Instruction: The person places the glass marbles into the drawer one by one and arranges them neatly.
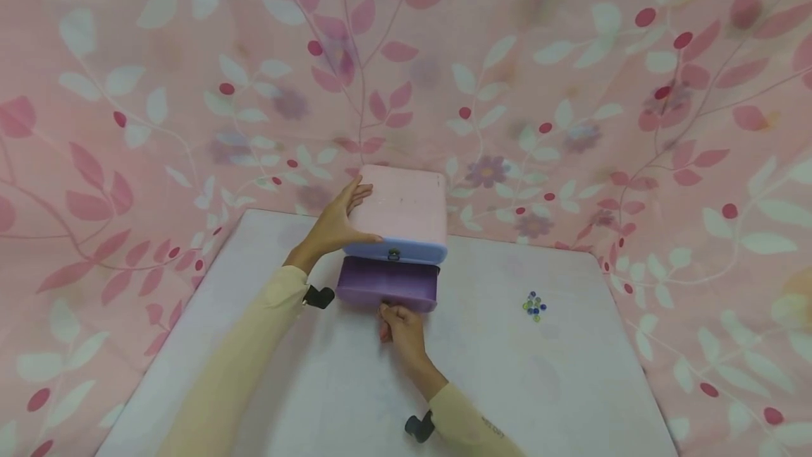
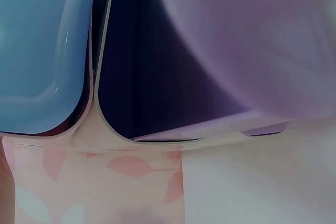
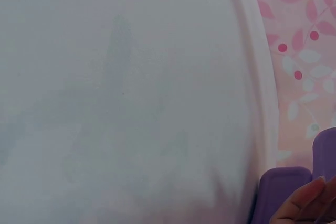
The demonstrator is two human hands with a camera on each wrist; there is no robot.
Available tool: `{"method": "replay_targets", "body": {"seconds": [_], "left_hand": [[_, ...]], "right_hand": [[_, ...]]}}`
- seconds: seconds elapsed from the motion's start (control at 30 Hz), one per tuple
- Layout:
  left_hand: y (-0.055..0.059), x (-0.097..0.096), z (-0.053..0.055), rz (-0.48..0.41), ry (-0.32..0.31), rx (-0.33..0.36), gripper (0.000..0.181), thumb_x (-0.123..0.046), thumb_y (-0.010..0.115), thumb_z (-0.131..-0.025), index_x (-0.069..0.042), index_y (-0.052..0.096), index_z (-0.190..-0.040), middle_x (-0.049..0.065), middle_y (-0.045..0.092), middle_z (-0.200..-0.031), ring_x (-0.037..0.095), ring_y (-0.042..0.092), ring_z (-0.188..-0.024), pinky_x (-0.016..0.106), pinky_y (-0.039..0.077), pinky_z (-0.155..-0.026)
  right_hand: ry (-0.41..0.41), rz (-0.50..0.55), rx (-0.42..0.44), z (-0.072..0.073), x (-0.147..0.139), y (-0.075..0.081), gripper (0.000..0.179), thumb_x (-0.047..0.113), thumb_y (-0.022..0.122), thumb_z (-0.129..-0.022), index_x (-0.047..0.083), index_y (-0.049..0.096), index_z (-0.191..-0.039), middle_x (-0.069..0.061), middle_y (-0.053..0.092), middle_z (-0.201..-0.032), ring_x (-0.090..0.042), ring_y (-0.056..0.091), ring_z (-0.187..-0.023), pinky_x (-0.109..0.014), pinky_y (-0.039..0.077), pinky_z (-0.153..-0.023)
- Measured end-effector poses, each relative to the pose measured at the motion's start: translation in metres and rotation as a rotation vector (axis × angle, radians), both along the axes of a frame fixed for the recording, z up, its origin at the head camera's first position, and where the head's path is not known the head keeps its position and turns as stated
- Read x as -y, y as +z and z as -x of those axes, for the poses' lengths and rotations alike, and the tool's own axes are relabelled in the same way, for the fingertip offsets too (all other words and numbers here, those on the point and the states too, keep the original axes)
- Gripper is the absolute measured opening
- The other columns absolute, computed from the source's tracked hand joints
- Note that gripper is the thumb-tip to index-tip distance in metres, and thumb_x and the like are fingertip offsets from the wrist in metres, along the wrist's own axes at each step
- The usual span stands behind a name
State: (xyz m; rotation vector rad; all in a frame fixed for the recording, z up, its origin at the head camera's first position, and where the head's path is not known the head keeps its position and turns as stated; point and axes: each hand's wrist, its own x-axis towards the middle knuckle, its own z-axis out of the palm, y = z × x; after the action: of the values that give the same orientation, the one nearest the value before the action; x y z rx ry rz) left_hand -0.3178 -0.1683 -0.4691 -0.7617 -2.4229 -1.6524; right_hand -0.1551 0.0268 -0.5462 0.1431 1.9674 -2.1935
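A small drawer cabinet with a pink top stands at the back of the table. Its upper blue drawer is closed, with a small knob on its front. Below it, the purple drawer is pulled out and its visible inside is bare. My left hand rests on the cabinet's left side, thumb along the front top edge and fingers extended toward the back. At the purple drawer's front, my right hand pinches its knob, mostly hidden by the fingers. The left wrist view shows the purple drawer close up.
Several blue and green-yellow glass marbles lie in a small cluster on the white tabletop, right of the cabinet. Floral pink cloth hangs behind the table and along both sides. A dark wrist device sits on my left forearm.
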Motion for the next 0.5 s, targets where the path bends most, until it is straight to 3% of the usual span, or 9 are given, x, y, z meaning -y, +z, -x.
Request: {"method": "replay_targets", "body": {"seconds": [0.23, 0.4, 0.5], "left_hand": [[0.004, -0.001, -0.003, 0.002, 0.001, 0.008, 0.134, -0.030, 0.096, -0.058, -0.011, 0.010, -0.158, 0.002, 0.040, -0.151, 0.017, 0.037, -0.139, 0.035, 0.030, -0.116], [0.014, -0.004, -0.010, -0.026, -0.023, -0.001, 0.130, -0.021, 0.096, -0.060, -0.003, 0.010, -0.156, 0.014, 0.038, -0.151, 0.028, 0.036, -0.140, 0.042, 0.028, -0.116], [0.014, -0.004, -0.010, -0.027, -0.025, -0.005, 0.129, -0.020, 0.096, -0.060, -0.002, 0.010, -0.156, 0.015, 0.038, -0.151, 0.028, 0.036, -0.140, 0.041, 0.028, -0.116]], "right_hand": [[0.011, -0.033, -0.021, -0.008, 0.000, -0.003, 0.033, 0.017, 0.060, -0.097, -0.016, 0.065, -0.095, -0.021, 0.061, -0.069, -0.013, 0.055, -0.055, -0.025, 0.055, -0.056], [0.009, -0.056, -0.016, -0.013, 0.000, -0.001, 0.029, 0.016, 0.060, -0.097, -0.009, 0.066, -0.084, -0.010, 0.063, -0.067, -0.014, 0.055, -0.056, -0.025, 0.055, -0.058], [0.013, -0.061, -0.007, -0.015, -0.001, -0.001, 0.027, 0.016, 0.060, -0.097, -0.003, 0.065, -0.079, -0.002, 0.062, -0.067, -0.014, 0.056, -0.058, -0.025, 0.055, -0.059]]}}
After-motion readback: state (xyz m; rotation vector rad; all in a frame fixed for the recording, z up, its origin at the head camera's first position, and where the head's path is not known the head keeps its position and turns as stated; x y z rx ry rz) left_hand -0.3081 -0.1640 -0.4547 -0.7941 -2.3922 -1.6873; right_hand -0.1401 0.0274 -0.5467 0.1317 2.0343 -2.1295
